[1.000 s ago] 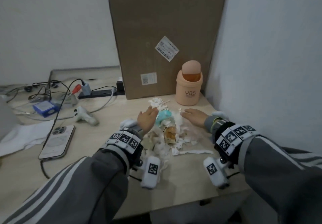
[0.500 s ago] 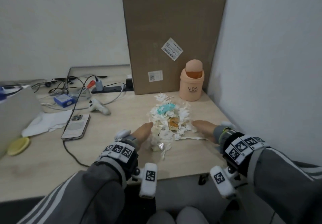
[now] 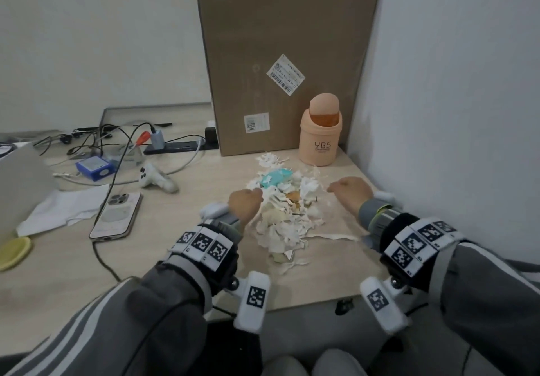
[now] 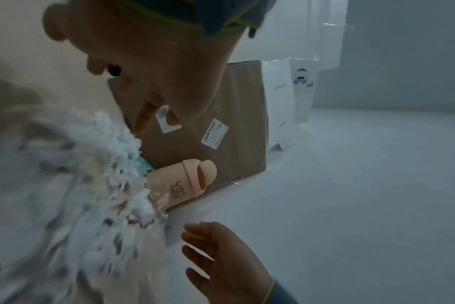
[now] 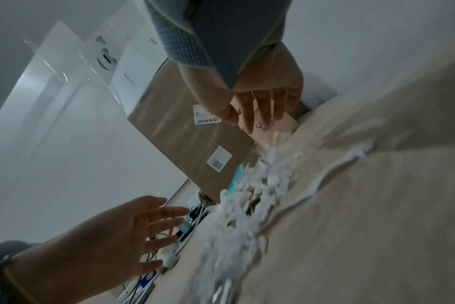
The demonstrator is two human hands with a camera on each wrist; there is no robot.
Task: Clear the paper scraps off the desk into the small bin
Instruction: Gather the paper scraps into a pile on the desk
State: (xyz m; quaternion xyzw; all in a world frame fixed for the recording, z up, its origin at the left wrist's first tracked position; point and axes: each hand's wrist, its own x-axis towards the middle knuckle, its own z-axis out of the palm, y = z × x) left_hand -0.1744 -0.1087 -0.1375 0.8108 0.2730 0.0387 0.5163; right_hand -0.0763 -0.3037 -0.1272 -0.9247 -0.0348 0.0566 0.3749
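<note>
White shredded paper scraps (image 3: 280, 217) heap between left hand (image 3: 245, 204) and right hand (image 3: 350, 193), fingers loose, empty.

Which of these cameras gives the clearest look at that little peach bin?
The head view: the bin stands upright, sharp and whole beside the cardboard box. The left wrist view shows it tilted and partly behind scraps; the right wrist view hides most of it behind fingers.

the person is wearing a grey jacket with pale stripes running down each sleeve (image 3: 96, 314). black wristbands (image 3: 204, 244) are carrying white blocks printed with square black-and-white markers. white camera pods (image 3: 253, 299) are hanging under both wrists. grey cuffs edged in yellow-green (image 5: 221, 41) are showing.
</note>
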